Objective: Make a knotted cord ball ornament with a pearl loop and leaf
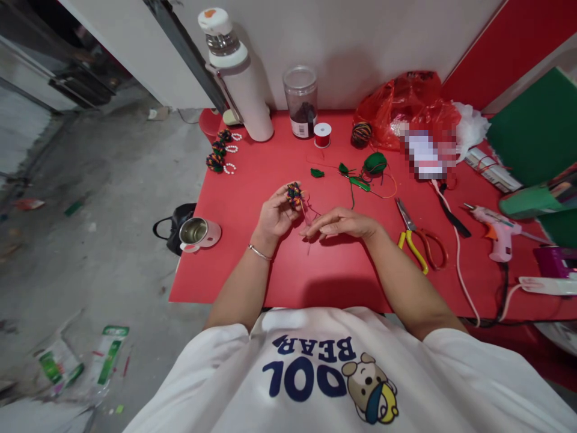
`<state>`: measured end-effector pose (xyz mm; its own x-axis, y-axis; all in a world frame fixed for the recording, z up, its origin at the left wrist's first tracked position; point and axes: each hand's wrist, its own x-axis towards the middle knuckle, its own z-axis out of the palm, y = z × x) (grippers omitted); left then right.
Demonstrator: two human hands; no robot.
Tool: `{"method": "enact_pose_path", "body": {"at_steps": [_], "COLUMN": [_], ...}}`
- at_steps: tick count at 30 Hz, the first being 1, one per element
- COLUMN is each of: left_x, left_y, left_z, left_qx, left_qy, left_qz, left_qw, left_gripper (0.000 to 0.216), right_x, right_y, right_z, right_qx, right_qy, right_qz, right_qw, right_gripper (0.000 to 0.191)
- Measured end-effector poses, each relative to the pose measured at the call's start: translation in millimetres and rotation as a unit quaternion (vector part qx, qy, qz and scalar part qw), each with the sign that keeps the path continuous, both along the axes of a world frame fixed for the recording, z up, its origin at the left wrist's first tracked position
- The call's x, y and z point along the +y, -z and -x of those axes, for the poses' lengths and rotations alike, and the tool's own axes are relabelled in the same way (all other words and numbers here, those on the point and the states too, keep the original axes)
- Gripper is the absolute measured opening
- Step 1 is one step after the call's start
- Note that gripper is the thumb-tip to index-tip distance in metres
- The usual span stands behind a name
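My left hand (276, 211) is closed round a small multicoloured yarn ball (294, 193), held just above the red table (252, 264). My right hand (339, 225) lies close to the right of it, fingers together and pinched on a thin needle or thread (308, 236) that runs down toward the table. A red thread trails from the yarn ball past my right fingertips. Both forearms reach in from the near edge.
On the table: green yarn and felt leaves (369, 168), a red thread spool (322, 135), a jar (300, 102), a white flask (237, 75), yellow-handled pliers (419, 240), a pink glue gun (493, 228), a red plastic bag (406, 108). A steel cup (196, 233) sits at the left edge.
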<state>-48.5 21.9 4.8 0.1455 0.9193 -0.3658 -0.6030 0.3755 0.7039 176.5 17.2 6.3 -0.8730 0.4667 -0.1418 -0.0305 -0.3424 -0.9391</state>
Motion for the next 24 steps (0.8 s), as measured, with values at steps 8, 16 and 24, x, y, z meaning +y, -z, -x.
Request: {"method": "enact_pose_path", "body": {"at_steps": [8, 16, 24], "left_x": [1, -1, 0], "left_y": [7.5, 5.1, 8.6], "left_z": [0, -4, -4], "left_qx": [0.028, 0.020, 0.004], "left_qy": [0.021, 0.020, 0.030], "left_qz": [-0.011, -0.008, 0.005], "left_qw": [0.999, 1.000, 1.000], "left_gripper": [0.031, 0.028, 0.022], "right_x": [-5, -6, -3], "right_y": [12.2, 16.1, 23.1], "right_z": [21, 33, 36], "right_qx": [0.007, -0.004, 0.015], "right_qy": [0.152, 0.265, 0.393], "right_qz": [0.065, 0.057, -0.035], "right_qw": [0.986, 0.963, 0.919], "right_gripper": [0.049, 0.059, 0.035]}}
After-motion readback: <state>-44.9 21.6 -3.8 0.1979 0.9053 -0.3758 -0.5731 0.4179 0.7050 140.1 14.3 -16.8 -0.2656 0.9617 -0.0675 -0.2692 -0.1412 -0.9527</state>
